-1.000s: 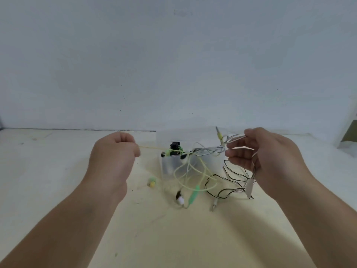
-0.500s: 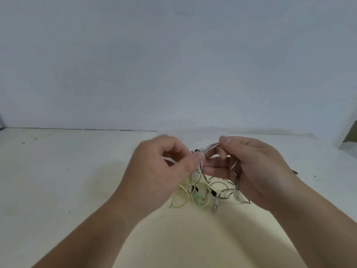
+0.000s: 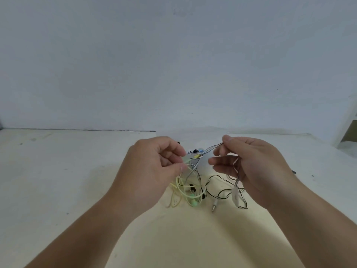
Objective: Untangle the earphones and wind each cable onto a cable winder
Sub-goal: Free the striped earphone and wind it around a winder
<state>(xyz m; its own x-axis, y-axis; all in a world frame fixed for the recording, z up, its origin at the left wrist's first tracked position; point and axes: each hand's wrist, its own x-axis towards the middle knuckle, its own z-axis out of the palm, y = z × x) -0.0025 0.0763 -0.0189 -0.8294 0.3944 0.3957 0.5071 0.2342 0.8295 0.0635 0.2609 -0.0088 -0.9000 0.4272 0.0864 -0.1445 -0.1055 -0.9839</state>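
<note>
Two earphone cables hang tangled between my hands above the table. My left hand (image 3: 154,169) pinches the pale yellow-green cable (image 3: 178,190) between thumb and fingers. My right hand (image 3: 249,167) pinches the black-and-white cable (image 3: 214,147) at its fingertips, and more of that cable runs down across its palm. Loops of both cables droop onto the table, with a green earbud (image 3: 193,202), a metal jack plug (image 3: 214,206) and a white inline piece (image 3: 234,194) among them.
A small clear box (image 3: 195,154) with dark items in it stands behind the hands, mostly hidden. The pale wooden table (image 3: 58,171) ends at a white wall. A small dark object (image 3: 294,172) lies at the right, and a white shelf edge (image 3: 347,132) stands far right.
My left hand came in from the left to meet the right hand at the tangle, then the two hands drew slightly apart, stretching the cables between them.
</note>
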